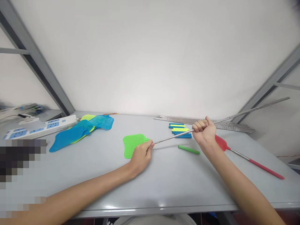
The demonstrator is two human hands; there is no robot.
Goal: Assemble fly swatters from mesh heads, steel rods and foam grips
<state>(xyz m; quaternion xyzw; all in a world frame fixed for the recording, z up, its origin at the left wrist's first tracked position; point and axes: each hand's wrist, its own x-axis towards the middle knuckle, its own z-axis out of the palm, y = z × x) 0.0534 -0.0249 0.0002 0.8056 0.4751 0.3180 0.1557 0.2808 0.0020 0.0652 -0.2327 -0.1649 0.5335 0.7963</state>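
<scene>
My left hand (142, 153) pinches the neck of a green mesh swatter head (133, 144) that lies on the grey table (164, 184), right where a thin metal rod (246, 112) meets it. My right hand (204, 130) is closed in a fist around that rod further along. The rod runs from the head up to the right, past the table's edge. A loose green grip sleeve (188, 149) lies between my hands.
Blue and yellow-green grip sleeves (180, 129) and a bundle of metal rods (231, 125) lie at the back. A finished red swatter (248, 158) lies to the right. Blue and yellow-green swatter heads (82, 130) and a power strip (39, 126) lie left.
</scene>
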